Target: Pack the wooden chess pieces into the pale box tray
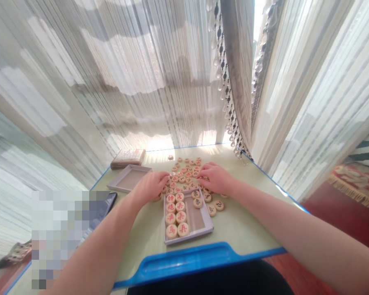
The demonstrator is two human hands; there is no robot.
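Note:
Many round wooden Chinese chess pieces (181, 179) lie in a loose spread on the pale green tabletop. My left hand (153, 185) is at the left side of the spread, its fingers pressed together at the pieces; anything between the fingertips is hidden. My right hand (214, 177) reaches over the right side with fingers bent and slightly apart, touching or just above the pieces. Between my arms is a shallow grey box (194, 236). In its left half, red-marked pieces (181, 217) stand in two columns; black-marked pieces (197, 203) sit at its top right.
A grey box lid (127, 180) lies open side up at left, with a brown flat case (128, 157) behind it. A dark-edged device (112, 200), partly blurred out, is beside my left forearm. The table's blue rim (187, 259) is nearest me; curtains (160, 82) hang behind.

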